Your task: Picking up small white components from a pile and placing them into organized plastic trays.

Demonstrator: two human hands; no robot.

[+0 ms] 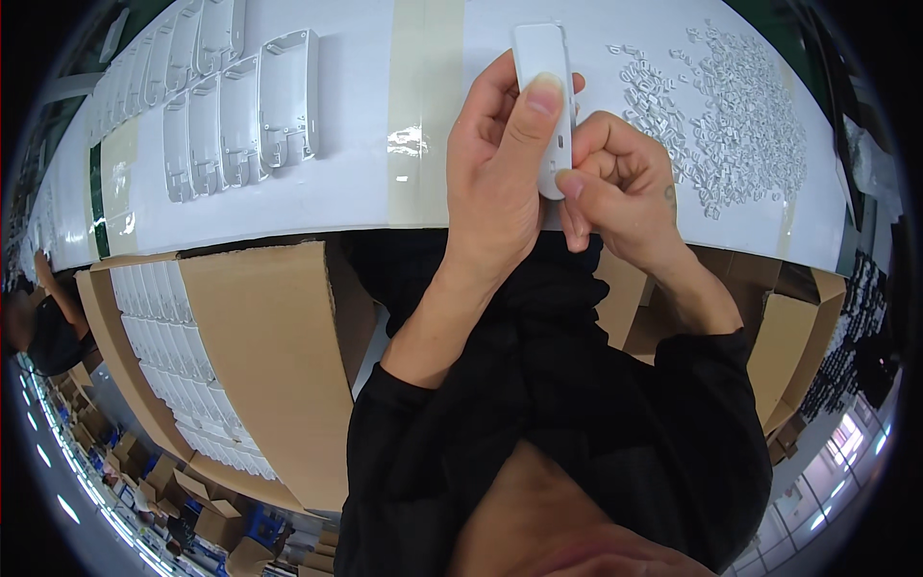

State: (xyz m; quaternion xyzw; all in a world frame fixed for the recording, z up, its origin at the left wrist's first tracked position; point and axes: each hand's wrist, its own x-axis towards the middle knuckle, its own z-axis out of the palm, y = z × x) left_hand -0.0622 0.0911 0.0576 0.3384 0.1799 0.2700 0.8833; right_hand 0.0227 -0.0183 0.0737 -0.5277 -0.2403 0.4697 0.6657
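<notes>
Left grip (505,159) closed around white casing (540,53) over the desk (356,115), right grip (625,188) at its near end, pinch unclear; off-centre thumb pressure there could twist the casing loose.

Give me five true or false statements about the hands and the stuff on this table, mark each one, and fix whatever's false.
1. The left hand holds a long white case. True.
2. The small pieces are heaped on the left side of the table. False: the small white pieces are scattered on the right side of the table.
3. Open white shells are lined up on the left part of the table. True.
4. The right hand is far from the case. False: the right hand is at the case's near end.
5. The cardboard box at lower left has white parts in it. True.
</notes>
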